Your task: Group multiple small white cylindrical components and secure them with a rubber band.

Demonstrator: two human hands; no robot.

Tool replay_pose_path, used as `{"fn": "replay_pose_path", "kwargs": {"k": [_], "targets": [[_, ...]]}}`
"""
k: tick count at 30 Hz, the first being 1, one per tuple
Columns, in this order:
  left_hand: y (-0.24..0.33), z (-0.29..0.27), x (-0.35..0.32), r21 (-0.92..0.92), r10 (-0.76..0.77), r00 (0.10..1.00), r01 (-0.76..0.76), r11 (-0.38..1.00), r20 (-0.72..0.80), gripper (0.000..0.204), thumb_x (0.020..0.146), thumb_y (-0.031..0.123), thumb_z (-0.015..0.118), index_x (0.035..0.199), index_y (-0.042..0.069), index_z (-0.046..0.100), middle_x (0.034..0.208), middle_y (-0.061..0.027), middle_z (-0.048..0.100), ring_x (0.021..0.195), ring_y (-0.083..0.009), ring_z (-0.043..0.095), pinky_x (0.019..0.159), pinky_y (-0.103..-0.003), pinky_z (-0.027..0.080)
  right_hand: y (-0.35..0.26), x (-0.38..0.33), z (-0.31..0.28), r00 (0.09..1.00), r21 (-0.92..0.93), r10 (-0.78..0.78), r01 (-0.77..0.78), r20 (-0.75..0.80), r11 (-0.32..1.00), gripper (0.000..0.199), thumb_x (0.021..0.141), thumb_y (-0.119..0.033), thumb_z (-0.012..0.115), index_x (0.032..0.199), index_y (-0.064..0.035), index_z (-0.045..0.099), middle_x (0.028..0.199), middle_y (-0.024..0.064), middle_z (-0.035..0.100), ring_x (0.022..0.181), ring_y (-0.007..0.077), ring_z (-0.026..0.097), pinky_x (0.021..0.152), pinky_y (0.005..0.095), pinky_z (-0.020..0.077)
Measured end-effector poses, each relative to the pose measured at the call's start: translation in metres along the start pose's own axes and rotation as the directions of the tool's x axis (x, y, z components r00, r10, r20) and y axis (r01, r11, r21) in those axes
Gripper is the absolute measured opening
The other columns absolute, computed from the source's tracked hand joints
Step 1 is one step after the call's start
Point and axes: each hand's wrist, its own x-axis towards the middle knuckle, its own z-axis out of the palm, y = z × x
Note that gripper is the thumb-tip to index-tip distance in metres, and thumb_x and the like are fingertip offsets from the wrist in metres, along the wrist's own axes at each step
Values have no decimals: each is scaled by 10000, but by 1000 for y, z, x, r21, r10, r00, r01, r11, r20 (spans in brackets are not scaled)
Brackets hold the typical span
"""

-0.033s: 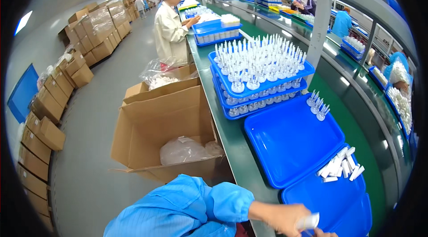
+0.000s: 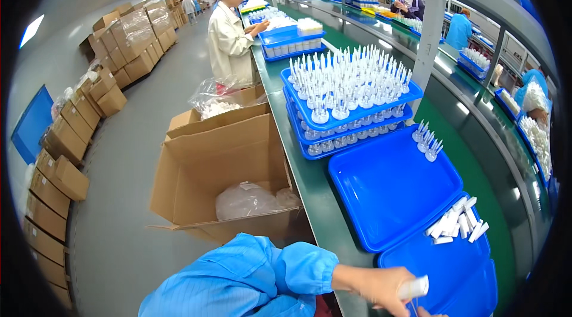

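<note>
My left hand (image 2: 382, 289), its blue sleeve reaching in from the lower edge, is closed around a white cylindrical tube (image 2: 415, 286). The tube's round end points right, over the near blue tray. Of my right hand (image 2: 430, 314) only some fingers show at the bottom edge, closed near a thin pale rod (image 2: 413, 306) below the tube; what they grip is mostly cut off. Several loose white tubes (image 2: 456, 221) lie piled in the near blue tray (image 2: 405, 256). Beyond it, another blue tray (image 2: 387, 192) has several clear stemmed pieces (image 2: 428, 141) standing in its far right corner.
Stacked blue trays (image 2: 351, 123) full of upright clear stemmed pieces stand farther along the green bench (image 2: 316, 192). Left of the bench is an open cardboard box (image 2: 220, 162) holding a plastic bag (image 2: 247, 201). A co-worker (image 2: 229, 37) in a cream jacket stands beyond. Cartons line the left wall.
My left hand and the white tube have turned slightly, the tube's end rising a little. The thin rod below it shows more plainly. The whole view has shifted slightly.
</note>
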Motion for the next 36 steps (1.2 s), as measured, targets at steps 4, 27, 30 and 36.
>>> {"fn": "replay_pose_path", "kwargs": {"k": [4, 27, 30, 36], "targets": [[-23, -7, 13, -326, -176, 968, 110, 939, -179, 393, 929, 480, 665, 878, 108, 549, 595, -1, 519, 394, -64, 461, 363, -233, 308, 6, -3, -8, 954, 951, -243, 226, -173, 211, 522, 911, -331, 664, 1293, 18, 592, 1122, 174, 648, 981, 268, 551, 932, 416, 422], [-27, 41, 29, 744, 360, 928, -307, 593, 96, 983, 739, 151, 811, 1557, 13, 284, 1010, -187, 705, 820, -310, 728, 645, -383, 574, -48, 12, 20, 862, 668, 371, -52, -345, 742, 424, 741, -110, 808, 1128, -71, 638, 1058, 121, 588, 981, 291, 543, 863, 377, 447], [-38, 57, 34, 681, 294, 949, -291, 672, 115, 1035, 689, 147, 882, 1540, 10, 308, 1155, -208, 671, 820, -293, 741, 655, -371, 589, -49, -21, 13, 867, 661, 407, -128, -288, 740, 550, 829, -137, 769, 1343, -69, 583, 1174, 133, 592, 1078, 306, 545, 971, 398, 423], [-24, 71, 35, 702, 237, 963, -255, 665, 126, 1047, 656, 116, 878, 1535, -7, 322, 1384, -192, 503, 1174, -294, 596, 1000, -404, 488, -9, -153, -31, 140, 465, 651, -589, -746, 660, 477, 810, -93, 815, 1233, -44, 602, 1125, 94, 647, 1039, 209, 629, 916, 340, 502]]}}
